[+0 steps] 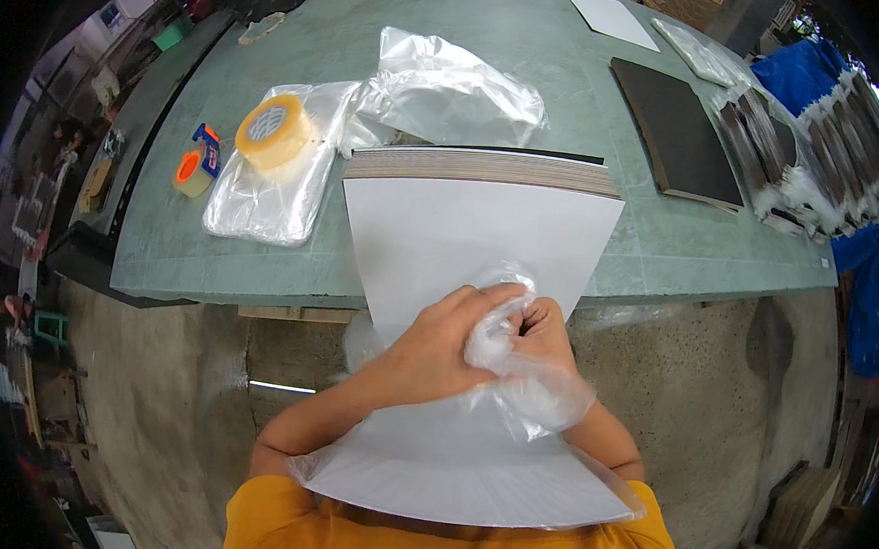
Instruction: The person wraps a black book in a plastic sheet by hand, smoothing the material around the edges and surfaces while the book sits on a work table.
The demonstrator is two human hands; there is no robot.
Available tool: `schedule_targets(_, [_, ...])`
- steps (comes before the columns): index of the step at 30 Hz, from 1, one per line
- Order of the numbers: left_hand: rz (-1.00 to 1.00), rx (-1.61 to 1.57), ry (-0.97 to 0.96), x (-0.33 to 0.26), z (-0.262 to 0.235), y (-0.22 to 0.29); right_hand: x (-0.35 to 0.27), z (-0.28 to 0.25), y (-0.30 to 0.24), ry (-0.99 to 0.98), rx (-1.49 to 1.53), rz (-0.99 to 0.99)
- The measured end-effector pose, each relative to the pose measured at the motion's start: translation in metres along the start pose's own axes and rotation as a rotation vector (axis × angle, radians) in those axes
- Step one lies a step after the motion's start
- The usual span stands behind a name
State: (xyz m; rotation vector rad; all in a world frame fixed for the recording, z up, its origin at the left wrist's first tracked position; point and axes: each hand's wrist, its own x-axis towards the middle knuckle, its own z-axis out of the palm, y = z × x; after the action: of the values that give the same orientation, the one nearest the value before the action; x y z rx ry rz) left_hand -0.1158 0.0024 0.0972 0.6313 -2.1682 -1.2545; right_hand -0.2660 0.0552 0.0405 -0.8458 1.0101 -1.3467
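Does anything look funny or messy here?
A little. The stack of white sheets sticks out past the green table edge toward the person, whose left hand and right hand scrunch a clear plastic bag. More crumpled bags lie behind. Nothing looks spilled or broken.

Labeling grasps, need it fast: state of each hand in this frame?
Left hand: closed, fingers gripping the clear plastic bag over the white board stack.
Right hand: closed, fingers pinching the same bag.
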Motion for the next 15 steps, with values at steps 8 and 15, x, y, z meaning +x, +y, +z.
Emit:
schedule_targets(8, [-0.437, -0.067, 0.888, -0.054, -0.106, -0.066, -0.028, -0.057, -0.003, 0.174, 0.306, 0.033])
schedule_targets(15, [-0.153, -0.144, 0.097, -0.054, -0.069, -0.052, -0.017, -0.030, -0.008, -0.117, 0.295, 0.213])
